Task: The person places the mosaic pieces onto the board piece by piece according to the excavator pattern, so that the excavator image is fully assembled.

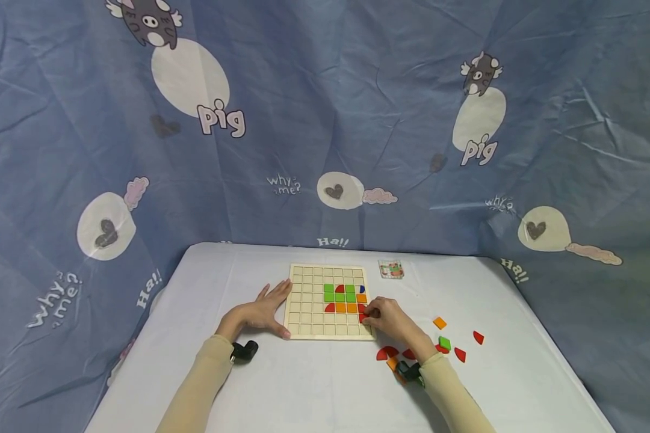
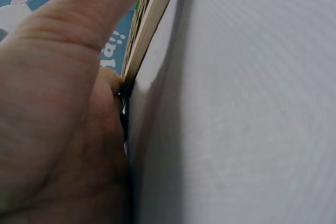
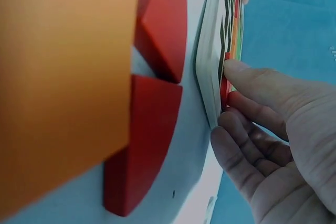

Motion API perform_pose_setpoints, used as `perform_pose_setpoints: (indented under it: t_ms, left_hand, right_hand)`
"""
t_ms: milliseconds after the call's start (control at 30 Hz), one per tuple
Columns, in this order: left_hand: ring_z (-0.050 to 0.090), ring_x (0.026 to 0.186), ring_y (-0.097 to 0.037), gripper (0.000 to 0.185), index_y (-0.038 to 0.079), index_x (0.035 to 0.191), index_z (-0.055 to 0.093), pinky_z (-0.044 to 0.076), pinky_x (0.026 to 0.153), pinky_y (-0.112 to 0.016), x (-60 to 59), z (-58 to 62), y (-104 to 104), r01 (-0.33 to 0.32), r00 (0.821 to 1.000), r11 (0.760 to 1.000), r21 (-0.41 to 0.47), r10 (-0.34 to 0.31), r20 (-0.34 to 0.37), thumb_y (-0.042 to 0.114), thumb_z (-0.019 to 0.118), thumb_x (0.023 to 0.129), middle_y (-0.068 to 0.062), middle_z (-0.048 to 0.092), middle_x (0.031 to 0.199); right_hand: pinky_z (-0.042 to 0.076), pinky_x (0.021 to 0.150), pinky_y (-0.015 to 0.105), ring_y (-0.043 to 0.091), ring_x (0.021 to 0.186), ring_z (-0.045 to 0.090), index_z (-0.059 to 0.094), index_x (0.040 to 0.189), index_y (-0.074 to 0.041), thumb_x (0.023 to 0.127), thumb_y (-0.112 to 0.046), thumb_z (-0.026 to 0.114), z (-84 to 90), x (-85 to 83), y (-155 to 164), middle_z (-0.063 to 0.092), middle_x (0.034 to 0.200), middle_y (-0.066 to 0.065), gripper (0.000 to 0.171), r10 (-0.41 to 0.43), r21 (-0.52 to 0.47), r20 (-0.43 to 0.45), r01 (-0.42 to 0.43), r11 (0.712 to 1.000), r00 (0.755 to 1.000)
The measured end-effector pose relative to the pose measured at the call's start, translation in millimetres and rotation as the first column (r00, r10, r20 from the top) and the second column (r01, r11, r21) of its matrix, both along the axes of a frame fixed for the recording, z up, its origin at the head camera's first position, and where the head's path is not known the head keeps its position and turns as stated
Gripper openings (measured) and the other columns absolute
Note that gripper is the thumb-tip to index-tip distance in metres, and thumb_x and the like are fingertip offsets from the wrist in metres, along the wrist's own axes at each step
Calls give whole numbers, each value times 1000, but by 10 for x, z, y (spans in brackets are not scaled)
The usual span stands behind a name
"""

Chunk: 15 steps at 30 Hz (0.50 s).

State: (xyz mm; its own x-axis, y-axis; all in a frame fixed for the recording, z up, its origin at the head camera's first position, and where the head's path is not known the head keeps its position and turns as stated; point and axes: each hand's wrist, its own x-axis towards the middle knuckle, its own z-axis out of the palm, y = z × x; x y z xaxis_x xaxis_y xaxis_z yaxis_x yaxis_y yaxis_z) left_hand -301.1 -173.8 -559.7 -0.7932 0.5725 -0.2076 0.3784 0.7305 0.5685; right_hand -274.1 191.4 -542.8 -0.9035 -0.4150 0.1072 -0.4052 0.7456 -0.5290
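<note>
Red piece: (image 1: 362, 319) is lying at the right edge of the board, just nearer me than another red piece; I can't tell whether it is sitting flat.
Right hand: (image 1: 387, 316) its grip is closing thumb and forefinger about that red piece, the other fingers curling.
Board: (image 1: 303, 313) is resting about midway between the table's left and right edges, closer to the far edge.
Pieces on board: green squares (image 1: 339, 297), orange squares (image 1: 346, 307) and a blue-and-white piece (image 1: 360, 289) are filling cells toward its right edge.
Left hand: (image 1: 257, 314) its grip is spreading wide, holding nothing, thumb touching the board's near left corner.
Loose pieces: an orange square (image 1: 439, 323) and a green square (image 1: 445, 343) are lying toward the table's right edge.
Table: (image 1: 314, 385) is standing before a blue printed cloth (image 1: 303, 138).
</note>
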Motion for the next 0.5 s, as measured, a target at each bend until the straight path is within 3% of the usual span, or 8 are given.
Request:
perform_pose_setpoints:
  t_ms: [200,367,500]
  left_hand:
    - [-7,151,-27,135,3,155,1,-12,121,-51,1,17,-4,-1,1000,1000,2,1,2,57,83,62,-10,-7,163]
    - [-7,151,-28,135,2,154,3,-12,120,-53,12,24,2,1,1000,999,39,-1,11,56,84,62,-11,-6,164]
    - [-6,151,-28,135,3,154,3,-12,120,-52,18,20,-4,6,1000,999,34,-6,8,57,84,62,-11,-6,164]
  right_hand:
    - [52,64,18,5,74,56,70,93,-10,82,-20,78,40,1,44,63,86,-4,17,-11,-13,51,12,1000,999]
    - [50,64,20,9,76,56,69,97,-10,82,-18,78,113,23,259,62,85,-4,19,-101,-70,85,107,992,991]
    - [47,63,23,13,77,53,66,99,-6,81,-17,78,145,58,580,61,87,2,24,-192,-57,83,197,979,978]
